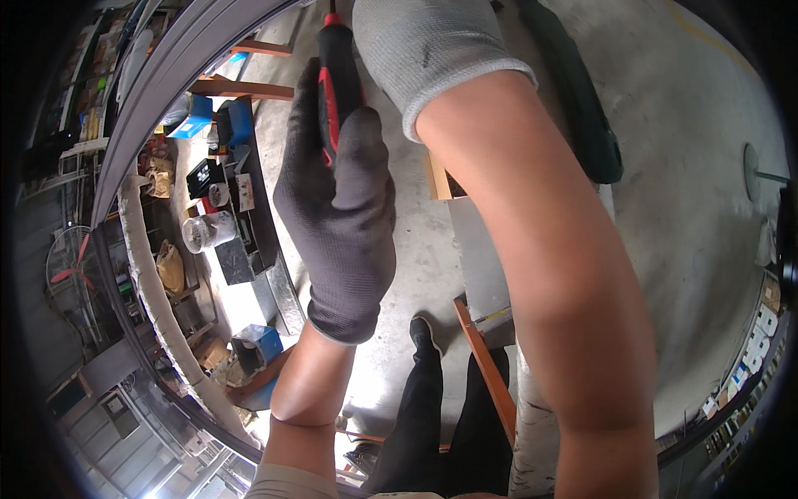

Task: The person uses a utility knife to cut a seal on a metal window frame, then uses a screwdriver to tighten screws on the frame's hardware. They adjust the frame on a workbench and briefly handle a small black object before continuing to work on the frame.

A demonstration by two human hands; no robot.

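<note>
My left hand (340,212), in a dark grey knit glove, is wrapped around the black-and-red handle of a screwdriver (336,68). The handle stands lengthwise in the picture, and its shaft runs out past the top edge. Beside it, at the top, is my right hand (436,50) in a light grey knit glove. Only its back and cuff show; the fingers lie beyond the top edge, so what they hold or touch is hidden. A long grey framed edge (168,81) curves by on the left of both hands.
Left lie blue bins (255,343), a clear plastic jar (212,231) and a fan (72,262). Orange bars (492,380) and a wrapped pole (533,430) stand near my legs (411,424). At right, a long dark green part (576,93) lies above the concrete floor (673,249).
</note>
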